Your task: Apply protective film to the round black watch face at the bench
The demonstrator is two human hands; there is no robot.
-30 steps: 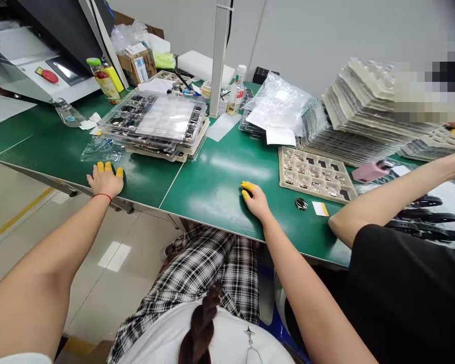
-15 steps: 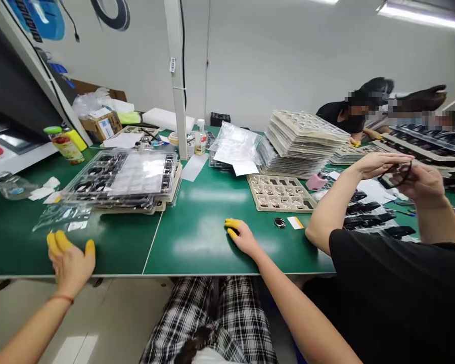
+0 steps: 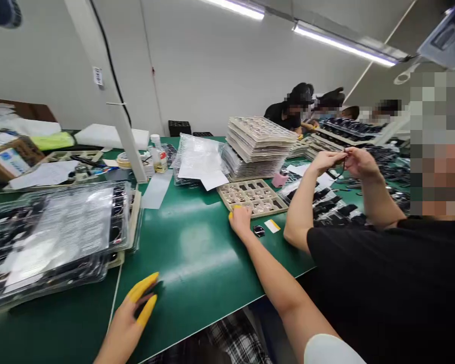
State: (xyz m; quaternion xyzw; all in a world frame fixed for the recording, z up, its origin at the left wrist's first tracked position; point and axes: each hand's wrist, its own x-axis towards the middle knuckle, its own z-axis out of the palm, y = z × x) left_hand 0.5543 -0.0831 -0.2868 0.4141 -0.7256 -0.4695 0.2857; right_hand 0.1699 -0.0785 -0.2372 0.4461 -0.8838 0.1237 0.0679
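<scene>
Fingers of my left hand (image 3: pixel 131 316) lie spread flat on the green table (image 3: pixel 197 263), holding nothing. My right hand (image 3: pixel 240 221), nearer, rests loosely, empty, touching the beige tray (image 3: pixel 252 196); a small dark part (image 3: pixel 258 231) lies just right.

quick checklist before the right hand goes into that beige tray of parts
1. Right hand empty: ok, it lies at the near edge of the beige tray.
2. Left hand free: ok, flat on the green mat.
3. Yellow finger covers on: ok on the left hand, only partly visible on the right.
4. Tray pockets filled: cannot tell, some look dark.
5. Co-worker's elbow apart from tray: ok, but close.
6. Small dark part beside the hand: ok, untouched.
</scene>
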